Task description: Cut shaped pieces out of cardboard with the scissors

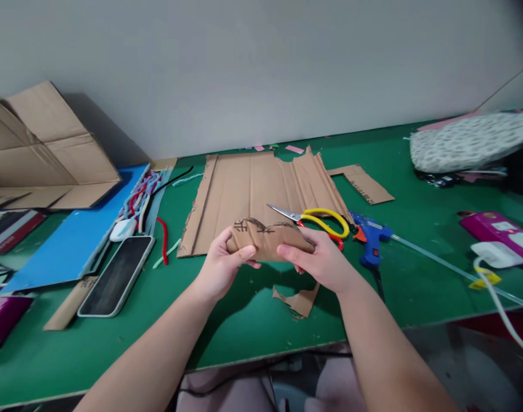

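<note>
Between my two hands is a small cut cardboard piece (270, 243) with a wavy upper edge and dark printed marks. My left hand (225, 260) pinches its left end, thumb on the near face. The right end is gripped by my right hand (324, 257) in the same way. Just behind the piece, scissors (324, 220) with yellow and red handles rest on a large cardboard sheet (248, 183). A torn cardboard scrap (303, 302) lies on the green table below my hands.
A blue glue gun (372, 240) with a long clear stick lies to the right, near a purple device (497, 232). At left are a phone (118, 277), pipe cleaners (143, 191), a blue board (79, 240) and a folded cardboard box (51, 146). Behind stands a wall (261, 68).
</note>
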### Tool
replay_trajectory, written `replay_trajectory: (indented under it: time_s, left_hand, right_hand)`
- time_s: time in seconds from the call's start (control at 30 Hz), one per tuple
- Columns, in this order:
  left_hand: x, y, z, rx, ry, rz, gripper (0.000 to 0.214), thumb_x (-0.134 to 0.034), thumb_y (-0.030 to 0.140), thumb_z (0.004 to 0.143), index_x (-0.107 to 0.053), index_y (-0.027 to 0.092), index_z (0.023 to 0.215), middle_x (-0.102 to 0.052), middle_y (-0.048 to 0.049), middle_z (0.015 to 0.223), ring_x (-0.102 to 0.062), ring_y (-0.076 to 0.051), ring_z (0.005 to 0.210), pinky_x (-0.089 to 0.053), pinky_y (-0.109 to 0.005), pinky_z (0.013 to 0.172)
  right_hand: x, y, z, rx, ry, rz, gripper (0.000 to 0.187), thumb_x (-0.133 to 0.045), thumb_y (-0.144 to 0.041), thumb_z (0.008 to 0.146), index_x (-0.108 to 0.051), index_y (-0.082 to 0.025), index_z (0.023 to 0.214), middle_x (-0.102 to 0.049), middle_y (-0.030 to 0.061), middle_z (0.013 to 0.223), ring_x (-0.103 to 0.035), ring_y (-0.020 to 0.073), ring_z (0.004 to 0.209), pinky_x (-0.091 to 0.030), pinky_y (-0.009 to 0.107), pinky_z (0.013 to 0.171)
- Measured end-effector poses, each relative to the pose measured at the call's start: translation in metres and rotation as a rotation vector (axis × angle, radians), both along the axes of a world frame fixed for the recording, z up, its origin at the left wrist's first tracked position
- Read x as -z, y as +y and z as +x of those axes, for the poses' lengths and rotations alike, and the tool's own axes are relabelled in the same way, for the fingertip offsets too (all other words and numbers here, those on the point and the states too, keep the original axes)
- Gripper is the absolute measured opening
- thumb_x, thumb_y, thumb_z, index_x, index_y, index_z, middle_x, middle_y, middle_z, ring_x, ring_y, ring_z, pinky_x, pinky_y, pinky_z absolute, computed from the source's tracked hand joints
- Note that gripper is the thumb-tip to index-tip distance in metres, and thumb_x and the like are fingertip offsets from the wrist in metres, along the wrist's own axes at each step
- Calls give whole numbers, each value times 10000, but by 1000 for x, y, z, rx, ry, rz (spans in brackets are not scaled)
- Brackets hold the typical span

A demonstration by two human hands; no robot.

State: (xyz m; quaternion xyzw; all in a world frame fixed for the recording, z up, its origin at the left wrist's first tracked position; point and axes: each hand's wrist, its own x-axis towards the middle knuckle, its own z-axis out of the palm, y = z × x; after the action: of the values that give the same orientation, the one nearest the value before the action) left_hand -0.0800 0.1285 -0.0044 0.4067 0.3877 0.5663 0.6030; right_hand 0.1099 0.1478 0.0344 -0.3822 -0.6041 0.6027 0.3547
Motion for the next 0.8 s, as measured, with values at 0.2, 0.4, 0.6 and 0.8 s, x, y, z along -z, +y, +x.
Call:
replay_trajectory:
  time_s: [0.2, 0.4, 0.6, 0.8]
  left_hand:
    - [-1, 0, -2, -36, 59, 41, 205, -767, 186, 674, -661, 172, 848, -698, -2, 763, -636, -119, 624, -567, -207, 518]
    - [-1, 1, -4, -53, 111, 63, 197, -768, 187, 671, -664, 171, 838, -709, -6, 765, -645, -130, 632, -574, -225, 537]
    - [-4, 0, 1, 18, -19, -45, 273, -773, 187, 669, -636, 174, 905, -688, 10, 756, -639, -106, 591, -569, -191, 503]
    - [-4, 1, 2, 62, -112, -115, 302, -775, 172, 665, -621, 179, 925, -680, 16, 767, -642, -93, 557, -567, -169, 482]
  right_hand:
    - [10, 2, 4, -4, -15, 99, 181, -663, -388, 790, -611, -229, 720, -445, -63, 522, -409, 95, 479, -355, 233, 469]
    - [9, 3, 4, -31, -55, 106, 204, -653, -425, 791, -637, -222, 798, -448, -60, 561, -407, 95, 496, -350, 231, 484]
    - [10, -2, 0, 43, -14, 76, 161, -697, -354, 757, -623, -212, 742, -537, -19, 670, -500, 140, 644, -415, 253, 567]
    - [7, -4, 0, -44, 94, 28, 234, -706, -416, 742, -626, -210, 821, -550, -9, 726, -507, 136, 669, -421, 242, 569]
